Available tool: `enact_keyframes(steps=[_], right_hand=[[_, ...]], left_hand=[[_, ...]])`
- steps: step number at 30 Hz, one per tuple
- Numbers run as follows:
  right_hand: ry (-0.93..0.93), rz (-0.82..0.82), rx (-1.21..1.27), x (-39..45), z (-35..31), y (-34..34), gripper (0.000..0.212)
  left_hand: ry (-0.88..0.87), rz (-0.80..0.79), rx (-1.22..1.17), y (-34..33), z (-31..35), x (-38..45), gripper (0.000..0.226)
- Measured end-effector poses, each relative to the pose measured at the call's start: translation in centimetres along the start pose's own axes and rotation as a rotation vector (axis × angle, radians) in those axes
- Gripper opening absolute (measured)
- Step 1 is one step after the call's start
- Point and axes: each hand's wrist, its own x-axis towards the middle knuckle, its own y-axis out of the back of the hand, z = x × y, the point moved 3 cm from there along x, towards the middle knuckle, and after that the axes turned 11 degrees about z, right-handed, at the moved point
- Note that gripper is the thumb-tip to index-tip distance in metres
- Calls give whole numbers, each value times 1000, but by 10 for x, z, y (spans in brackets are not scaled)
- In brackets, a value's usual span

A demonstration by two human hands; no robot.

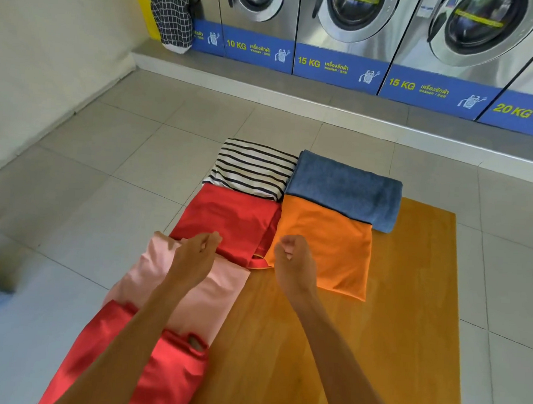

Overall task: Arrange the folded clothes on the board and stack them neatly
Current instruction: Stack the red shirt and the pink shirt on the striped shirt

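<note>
A wooden board (402,304) lies on the tiled floor with several folded clothes on it. At the far end sit a striped shirt (251,168) and a blue towel (344,189). In front of them lie a red garment (230,218) and an orange one (325,246). A pink piece (148,272) and another red piece (167,377) lie nearer along the left side. My left hand (194,256) hovers over the near edge of the far red garment, fingers curled, holding nothing. My right hand (292,262) hovers at the orange garment's near left corner, fingers curled, empty.
A row of steel washing machines (347,25) on a raised step runs along the back. A checked laundry bag (172,15) hangs at the back left. A pale wall (51,32) is on the left. Grey floor tiles (90,159) surround the board.
</note>
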Motion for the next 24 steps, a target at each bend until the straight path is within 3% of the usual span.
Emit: enact_keyframes(steps=[3,6,9,18,24], right_hand=[[-21,-50,-35,6,-7,-23,27],[-107,-90,-82,17,-16,-50,46],[-199,-52,-153,32,-10,-73,59],[-283,144,-218,40,13,-85,51],[-312,40,-369,54,6,-84,51]], left_hand=[[-31,17,48,12,-11,26,39],[-55,48,77,22,-22,57,31],[-9,61,30,26,-34,89,43],[-61,-6,102,8,-63,134,52],[-59,-13,129,7,-69,141,51]])
